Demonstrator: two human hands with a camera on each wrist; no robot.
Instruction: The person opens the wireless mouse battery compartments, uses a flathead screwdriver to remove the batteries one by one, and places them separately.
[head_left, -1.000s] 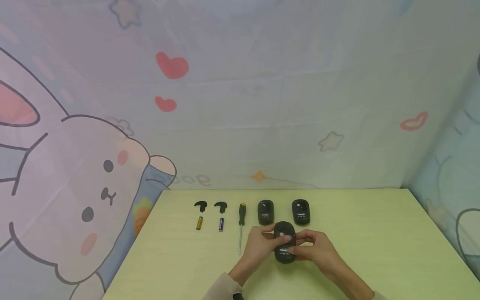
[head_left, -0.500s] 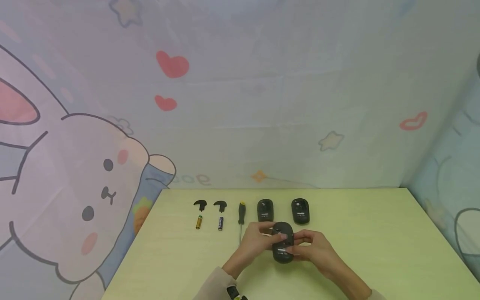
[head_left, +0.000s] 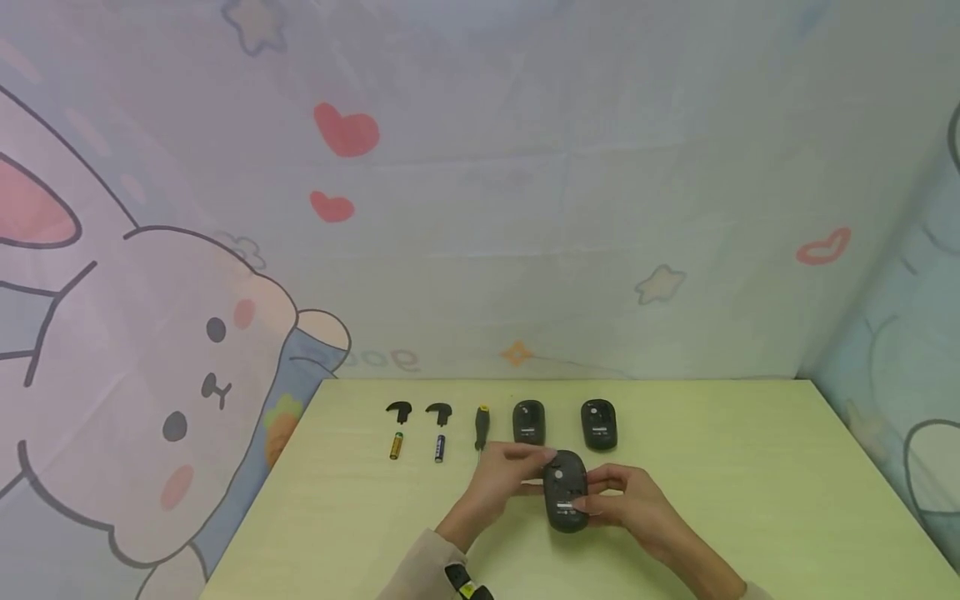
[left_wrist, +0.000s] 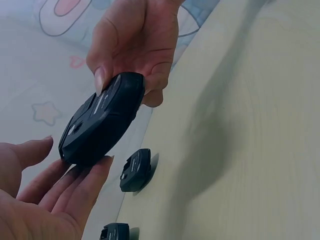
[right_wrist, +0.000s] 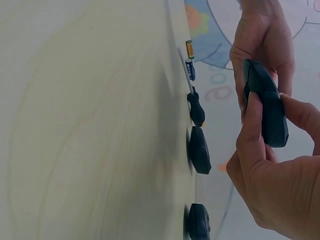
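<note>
A black computer mouse is held underside up above the table, its label and small switches showing. My right hand pinches it by the right side, thumb on the underside and fingers beneath. At its left is my left hand. In the left wrist view, the left thumb stands apart from the mouse while the nearly straight fingers touch it from below. The right wrist view shows the mouse edge-on between right thumb and fingers.
Behind the hands lie two more upturned mice. Left of them are a screwdriver, its shaft partly hidden by the left hand, two black hook-shaped covers, a yellow battery and a blue battery. A printed cloth hangs behind the table.
The left thumb has lifted off the middle of the mouse's underside and moved up to its far left edge. The right hand keeps its grip, and the mouse has barely shifted.
</note>
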